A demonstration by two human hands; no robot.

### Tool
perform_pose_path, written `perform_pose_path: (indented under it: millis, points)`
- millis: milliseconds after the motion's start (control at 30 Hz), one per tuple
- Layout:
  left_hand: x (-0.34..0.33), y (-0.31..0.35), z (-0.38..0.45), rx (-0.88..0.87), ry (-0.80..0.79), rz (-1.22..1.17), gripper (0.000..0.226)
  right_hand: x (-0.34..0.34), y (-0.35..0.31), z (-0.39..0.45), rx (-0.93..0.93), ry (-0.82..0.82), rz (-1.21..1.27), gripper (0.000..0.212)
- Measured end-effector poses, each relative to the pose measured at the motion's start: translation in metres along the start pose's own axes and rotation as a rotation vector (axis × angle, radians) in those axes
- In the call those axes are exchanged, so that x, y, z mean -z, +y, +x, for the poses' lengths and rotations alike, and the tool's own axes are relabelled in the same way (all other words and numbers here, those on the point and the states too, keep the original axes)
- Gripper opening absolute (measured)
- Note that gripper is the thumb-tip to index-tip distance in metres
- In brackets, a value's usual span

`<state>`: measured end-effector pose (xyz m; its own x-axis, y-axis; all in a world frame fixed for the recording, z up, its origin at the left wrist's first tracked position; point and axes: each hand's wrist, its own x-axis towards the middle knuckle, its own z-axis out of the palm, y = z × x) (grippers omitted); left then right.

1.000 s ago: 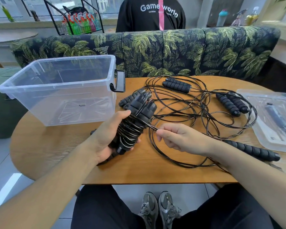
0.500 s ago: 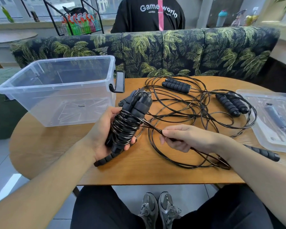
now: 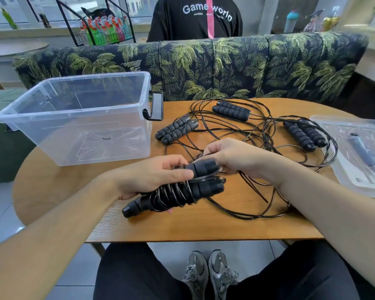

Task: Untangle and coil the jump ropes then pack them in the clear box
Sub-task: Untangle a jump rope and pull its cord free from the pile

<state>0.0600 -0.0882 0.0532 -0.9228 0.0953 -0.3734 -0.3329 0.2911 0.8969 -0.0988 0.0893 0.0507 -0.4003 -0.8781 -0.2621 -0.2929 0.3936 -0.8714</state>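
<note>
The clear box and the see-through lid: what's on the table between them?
In the head view, tangled black jump ropes with foam handles lie between the clear box and the lid.

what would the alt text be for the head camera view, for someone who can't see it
A person's left hand grips a jump rope bundle over a wooden table while the right hand winds its cord on. Tangled ropes lie behind, an empty clear box stands left, and its lid lies right.

A clear box (image 3: 78,118) is set on the left of a table (image 3: 203,226). Tangled jump ropes (image 3: 242,135) are spread to its right, and a lid (image 3: 359,156) is laid at the far right. A coiled rope bundle (image 3: 177,191) is held in front, between both. A sofa (image 3: 203,66) is placed behind the table.
</note>
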Motion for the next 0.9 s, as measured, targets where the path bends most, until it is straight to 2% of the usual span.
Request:
perform_pose_path:
  millis: [100,200,333,433,533,633,767,900]
  points:
    - [-0.004,0.004,0.006,0.019,0.074,0.335,0.057,-0.006,-0.009,0.003,0.001,0.02,-0.053,0.031]
    - [-0.006,0.012,0.01,0.015,0.124,0.511,0.048,-0.009,-0.013,0.004,0.011,0.074,-0.101,0.03]
    - [-0.007,0.013,0.016,0.085,0.121,0.768,0.054,-0.017,-0.017,0.002,0.071,0.138,-0.378,0.032]
    - [-0.012,0.016,0.017,0.122,0.175,0.893,0.055,-0.021,-0.02,-0.001,0.135,0.144,-0.581,0.035]
    - [-0.012,0.011,0.016,0.127,0.282,0.936,0.057,-0.022,-0.022,-0.007,0.133,0.163,-0.594,0.04]
    - [-0.009,0.003,0.016,0.112,0.395,0.919,0.048,-0.025,-0.02,-0.009,0.125,0.168,-0.487,0.043]
    - [-0.013,-0.001,0.019,0.041,0.552,0.774,0.036,-0.032,-0.019,-0.009,0.177,0.236,-0.455,0.035]
    - [-0.016,0.002,0.019,-0.014,0.638,0.654,0.038,-0.033,-0.022,-0.01,0.211,0.227,-0.363,0.032]
